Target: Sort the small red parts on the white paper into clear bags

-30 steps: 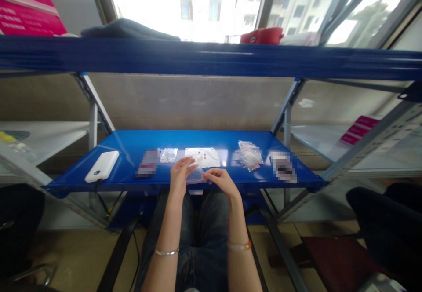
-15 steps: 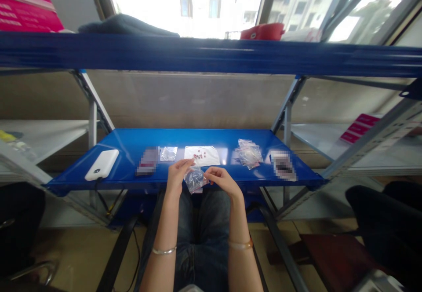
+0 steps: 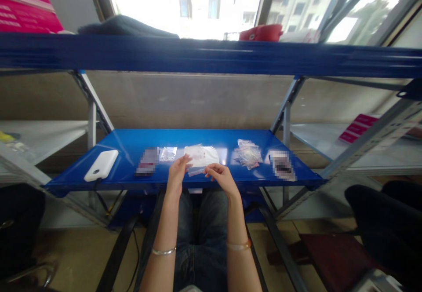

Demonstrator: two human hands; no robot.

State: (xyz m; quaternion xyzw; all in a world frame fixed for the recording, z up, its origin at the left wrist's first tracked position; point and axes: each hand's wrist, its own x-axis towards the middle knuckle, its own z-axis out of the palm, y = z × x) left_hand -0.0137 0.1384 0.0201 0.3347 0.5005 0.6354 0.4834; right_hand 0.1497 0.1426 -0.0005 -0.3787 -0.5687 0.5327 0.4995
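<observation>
Between my hands is a clear zip-lock bag (image 3: 197,172), with its strip edge towards me and its see-through body over a white sheet (image 3: 212,155). My left hand (image 3: 178,171) is closed on the bag's left side. With thumb and fingers together, my right hand (image 3: 220,177) pinches the strip edge at its right end. Small dark red pieces (image 3: 205,154) lie on the white sheet, some blurred behind the bag's film. Whether the bag contains anything cannot be made out.
On the blue table (image 3: 138,138) lie a white power bank (image 3: 101,165) with a cable, a small clear packet (image 3: 168,154), a pile of clear bags (image 3: 249,155) and two pixelated items. A blue shelf beam (image 3: 211,54) crosses above. Dark-clothed legs (image 3: 379,213) show at right.
The bag has swung up and away from me, from hanging below my hands to lying over the white sheet. My left fingers have shifted slightly; my right hand still pinches the bag.
</observation>
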